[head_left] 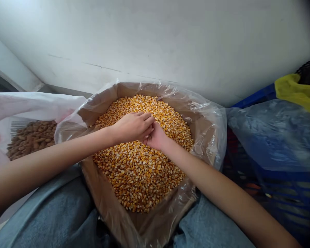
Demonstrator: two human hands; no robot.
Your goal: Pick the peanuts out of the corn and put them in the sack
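Dried corn kernels (144, 172) fill a cardboard box (100, 193) lined with a clear plastic bag (217, 127), which stands between my knees. Just above the middle of the heap, my left hand (134, 126) lies over my right hand (156, 138), back of the hand up. Its fingers are bent and pressed together against the right palm and fingers. The right hand is cupped, with its fingers curled in and largely covered by the left. Whatever sits between the two hands is too small and hidden to name.
At the left is a white and pink sack (38, 101) with peanuts in their shells (32, 139) showing. A blue plastic crate (291, 196) stands on the right, with clear plastic film (276, 134) and a yellow cloth or bag (297, 93) over it. A white wall (157, 44) rises behind the box.
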